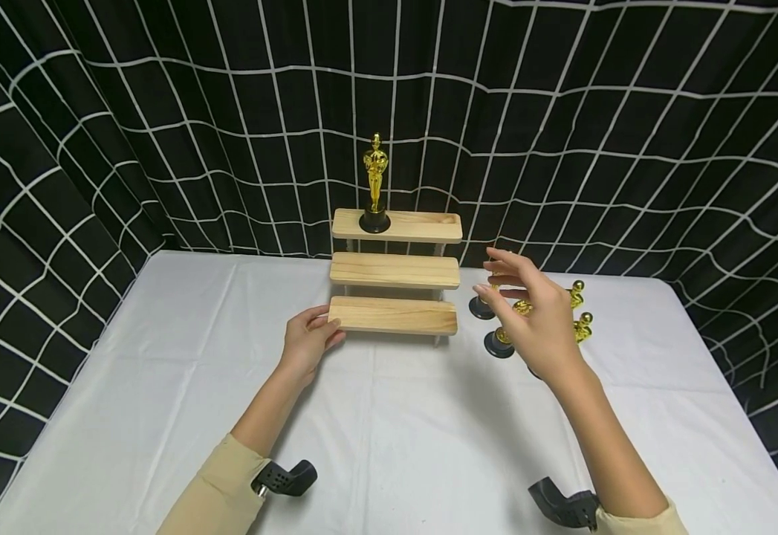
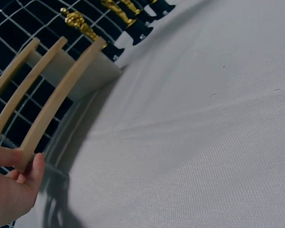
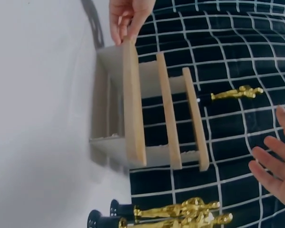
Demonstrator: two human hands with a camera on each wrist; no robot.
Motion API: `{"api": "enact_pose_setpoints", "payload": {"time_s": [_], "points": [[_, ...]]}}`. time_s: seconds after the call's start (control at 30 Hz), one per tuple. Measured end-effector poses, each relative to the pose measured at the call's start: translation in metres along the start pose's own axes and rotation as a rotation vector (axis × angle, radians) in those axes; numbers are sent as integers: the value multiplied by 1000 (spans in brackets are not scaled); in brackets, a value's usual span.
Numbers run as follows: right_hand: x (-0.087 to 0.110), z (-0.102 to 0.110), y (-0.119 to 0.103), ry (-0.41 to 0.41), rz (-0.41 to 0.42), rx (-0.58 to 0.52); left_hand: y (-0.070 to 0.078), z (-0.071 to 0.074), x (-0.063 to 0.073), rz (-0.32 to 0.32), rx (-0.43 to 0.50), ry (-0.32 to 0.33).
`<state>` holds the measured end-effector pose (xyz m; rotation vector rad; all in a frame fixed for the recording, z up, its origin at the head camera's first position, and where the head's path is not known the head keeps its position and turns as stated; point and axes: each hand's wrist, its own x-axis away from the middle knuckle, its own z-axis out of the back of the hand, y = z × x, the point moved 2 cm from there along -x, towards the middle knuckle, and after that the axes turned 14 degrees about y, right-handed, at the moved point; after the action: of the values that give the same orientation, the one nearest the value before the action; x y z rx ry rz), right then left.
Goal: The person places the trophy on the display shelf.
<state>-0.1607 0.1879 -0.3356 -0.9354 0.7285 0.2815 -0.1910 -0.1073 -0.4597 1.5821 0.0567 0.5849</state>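
Note:
A three-step wooden shelf point(image 1: 394, 315) stands at the middle back of the white table. One gold statuette point(image 1: 375, 182) on a black base stands upright at the left of the top step. My left hand point(image 1: 325, 331) holds the left end of the bottom step, thumb on top; the left wrist view shows the board end point(image 2: 21, 159) between thumb and fingers. My right hand point(image 1: 516, 297) hovers with fingers spread and holds nothing. It is just above several gold statuettes point(image 1: 579, 327) that lie on the cloth right of the shelf. These statuettes point(image 3: 175, 211) also appear in the right wrist view.
The white tablecloth point(image 1: 395, 431) stretches to the near edge. A black curtain with a white grid point(image 1: 161, 134) hangs close behind and on both sides of the table. Black wrist mounts point(image 1: 288, 479) sit on both forearms at the bottom.

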Motion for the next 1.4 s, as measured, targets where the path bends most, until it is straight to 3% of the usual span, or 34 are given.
{"api": "enact_pose_setpoints", "payload": {"time_s": [0.57,1.03,1.4], "points": [[16,38,23,103,-9,104,0,0,0,1,11,6],[27,65,47,157,-114,152,1,0,0,-3,-12,12],[36,70,65,178,-163,120,-1,0,-2,-7,-2,-2]]}}
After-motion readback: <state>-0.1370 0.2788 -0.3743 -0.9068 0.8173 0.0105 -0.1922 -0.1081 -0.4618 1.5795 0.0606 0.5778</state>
